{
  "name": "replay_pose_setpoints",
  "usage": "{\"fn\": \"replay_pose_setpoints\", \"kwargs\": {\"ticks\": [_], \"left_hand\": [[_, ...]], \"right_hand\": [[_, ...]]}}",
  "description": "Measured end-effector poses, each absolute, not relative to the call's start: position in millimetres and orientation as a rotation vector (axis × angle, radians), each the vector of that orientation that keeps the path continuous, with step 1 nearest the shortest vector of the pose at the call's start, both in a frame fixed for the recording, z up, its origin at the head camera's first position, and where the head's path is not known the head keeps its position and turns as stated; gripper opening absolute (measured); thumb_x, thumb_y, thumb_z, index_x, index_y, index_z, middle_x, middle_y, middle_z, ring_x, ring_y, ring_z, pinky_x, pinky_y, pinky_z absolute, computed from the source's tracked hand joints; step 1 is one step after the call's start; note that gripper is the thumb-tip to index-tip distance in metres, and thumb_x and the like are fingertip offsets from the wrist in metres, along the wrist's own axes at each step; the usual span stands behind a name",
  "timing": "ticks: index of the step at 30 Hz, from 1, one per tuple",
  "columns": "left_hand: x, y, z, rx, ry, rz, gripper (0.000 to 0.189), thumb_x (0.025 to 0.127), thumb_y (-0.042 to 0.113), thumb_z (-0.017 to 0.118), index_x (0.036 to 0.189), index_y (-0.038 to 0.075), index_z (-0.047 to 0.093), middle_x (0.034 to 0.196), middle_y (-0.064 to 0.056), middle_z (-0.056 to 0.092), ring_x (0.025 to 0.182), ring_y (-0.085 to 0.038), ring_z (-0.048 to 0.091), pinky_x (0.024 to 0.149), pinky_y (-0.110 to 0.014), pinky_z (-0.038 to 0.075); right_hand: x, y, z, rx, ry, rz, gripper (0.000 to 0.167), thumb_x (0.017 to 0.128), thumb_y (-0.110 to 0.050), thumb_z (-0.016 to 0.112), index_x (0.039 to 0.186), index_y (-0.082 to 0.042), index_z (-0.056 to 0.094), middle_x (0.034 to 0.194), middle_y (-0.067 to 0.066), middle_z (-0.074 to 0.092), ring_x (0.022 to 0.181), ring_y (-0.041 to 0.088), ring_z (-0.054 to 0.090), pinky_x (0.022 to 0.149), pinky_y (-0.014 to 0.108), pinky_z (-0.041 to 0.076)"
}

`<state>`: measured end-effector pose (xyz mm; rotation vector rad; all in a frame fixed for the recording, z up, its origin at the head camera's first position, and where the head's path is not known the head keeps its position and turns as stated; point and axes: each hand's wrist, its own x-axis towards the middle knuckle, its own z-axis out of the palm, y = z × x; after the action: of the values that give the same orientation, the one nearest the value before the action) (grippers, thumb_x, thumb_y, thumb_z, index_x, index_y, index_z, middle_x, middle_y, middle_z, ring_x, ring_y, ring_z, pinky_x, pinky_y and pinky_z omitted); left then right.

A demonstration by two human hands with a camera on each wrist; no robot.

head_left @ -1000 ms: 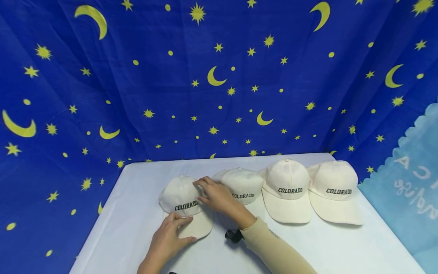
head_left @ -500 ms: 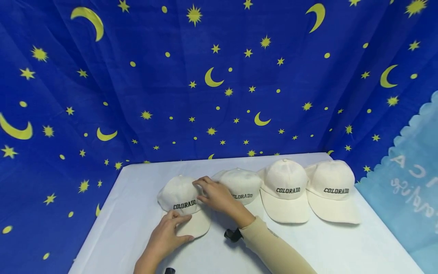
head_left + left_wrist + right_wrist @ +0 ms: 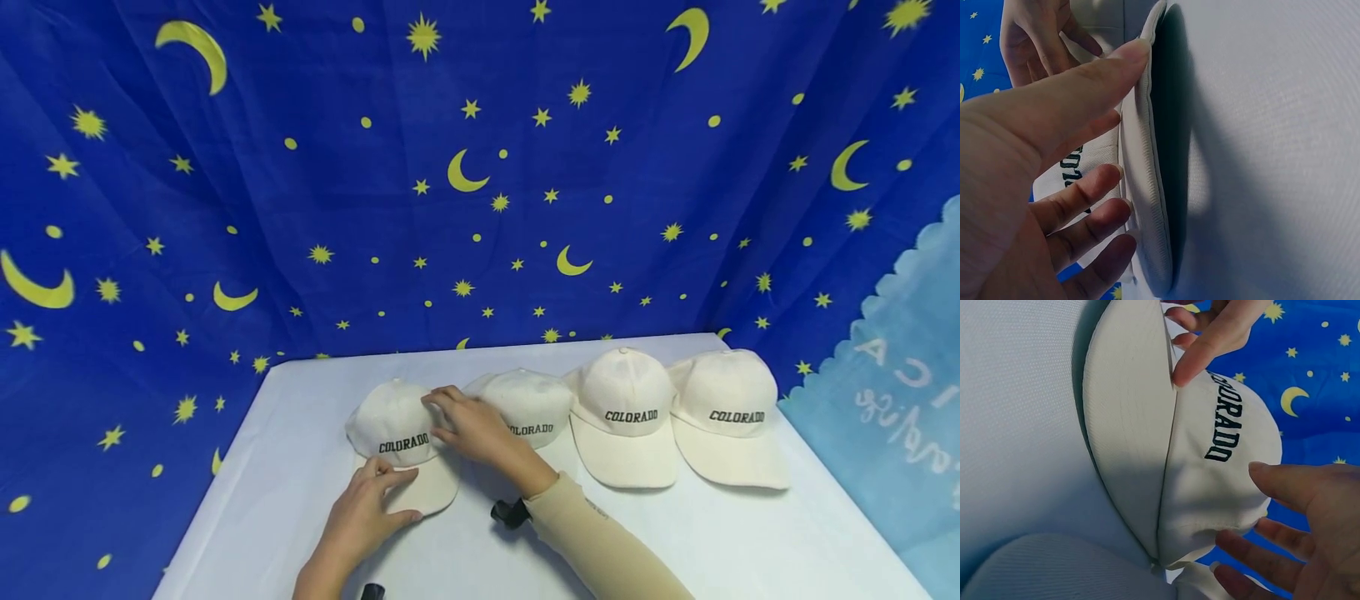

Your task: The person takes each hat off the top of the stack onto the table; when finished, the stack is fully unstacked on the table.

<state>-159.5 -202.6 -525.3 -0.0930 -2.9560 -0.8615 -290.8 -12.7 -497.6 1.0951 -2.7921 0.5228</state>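
The leftmost white baseball cap (image 3: 390, 412), lettered COLORADO, lies on the white table with its brim (image 3: 433, 485) toward me. My left hand (image 3: 362, 510) holds that brim: in the left wrist view the thumb presses its outer edge (image 3: 1141, 181) while the fingertips rest along the seam by the crown. Beside the crown's right side is my right hand (image 3: 480, 433), fingers spread and slightly bent; in the right wrist view they touch or nearly touch the crown (image 3: 1210, 500). Behind my right forearm sits a second COLORADO cap (image 3: 528, 400), its brim mostly covered.
Two more COLORADO caps, the third (image 3: 626, 454) and the rightmost (image 3: 735, 458), stand in a row to the right, brims forward, sides touching or overlapping. A blue star-and-moon cloth (image 3: 480, 225) hangs behind the table (image 3: 660, 533). Light blue fabric (image 3: 900, 400) hangs at right.
The leftmost cap has shifted slightly back, with my left hand still on its brim. My right hand stays beside the crown. The head view has drifted a little; the other caps stay put.
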Motion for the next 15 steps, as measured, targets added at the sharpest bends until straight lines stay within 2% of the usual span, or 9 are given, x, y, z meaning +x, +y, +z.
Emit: {"fn": "replay_pose_setpoints", "kwargs": {"ticks": [10, 15], "left_hand": [[-162.9, -204.5, -528.4, -0.102, -2.921, -0.787, 0.060, 0.066, 0.033, 0.095, 0.122, 0.022, 0.075, 0.112, 0.006, 0.052, 0.104, -0.017, 0.053, 0.084, -0.043, 0.054], [-164.8, -204.1, -527.0, -0.122, -2.944, -0.750, 0.059, 0.068, 0.034, 0.094, 0.122, 0.021, 0.075, 0.112, 0.005, 0.052, 0.103, -0.018, 0.054, 0.082, -0.043, 0.055]], "right_hand": [[-292.7, -12.8, -502.3, 1.085, -2.791, 0.541, 0.056, 0.096, -0.036, 0.071, 0.147, -0.023, 0.052, 0.150, 0.001, 0.051, 0.117, 0.024, 0.065, 0.096, 0.041, 0.056], [-292.1, -11.4, -504.0, 1.067, -2.808, 0.577, 0.053, 0.098, -0.037, 0.069, 0.147, -0.024, 0.052, 0.152, 0.000, 0.050, 0.124, 0.023, 0.062, 0.100, 0.042, 0.054]]}}
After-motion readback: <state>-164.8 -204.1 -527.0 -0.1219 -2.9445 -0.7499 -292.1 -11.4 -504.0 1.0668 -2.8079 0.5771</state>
